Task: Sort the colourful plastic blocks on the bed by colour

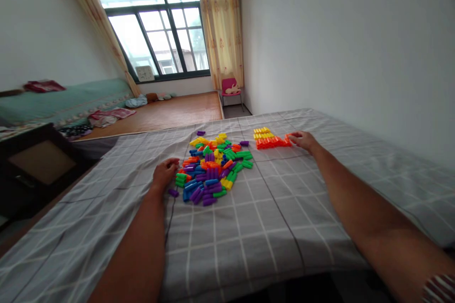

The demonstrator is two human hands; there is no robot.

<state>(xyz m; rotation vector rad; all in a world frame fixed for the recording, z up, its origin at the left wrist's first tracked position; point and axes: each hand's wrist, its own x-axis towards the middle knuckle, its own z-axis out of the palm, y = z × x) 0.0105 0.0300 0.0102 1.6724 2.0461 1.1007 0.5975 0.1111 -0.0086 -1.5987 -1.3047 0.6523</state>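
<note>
A mixed pile of small plastic tube-like pieces (213,173) in purple, blue, green, yellow and orange lies on the grey checked cloth (249,227). At its left edge is my left hand (165,174), fingers curled together; whatever they may hold is too small to make out. To the right of the pile, yellow pieces (262,133) lie in rows, with a row of orange pieces (270,143) in front of them. My right hand (301,140) pinches an orange piece (288,139) at the right end of that orange row.
A purple piece (173,192) lies apart, close to my left wrist. Beyond the cloth-covered surface is a low brown platform (177,109) with clothes on it. A pink chair (229,86) stands by the curtain, a dark cabinet (35,170) at the left, and a white wall (337,42) at the right.
</note>
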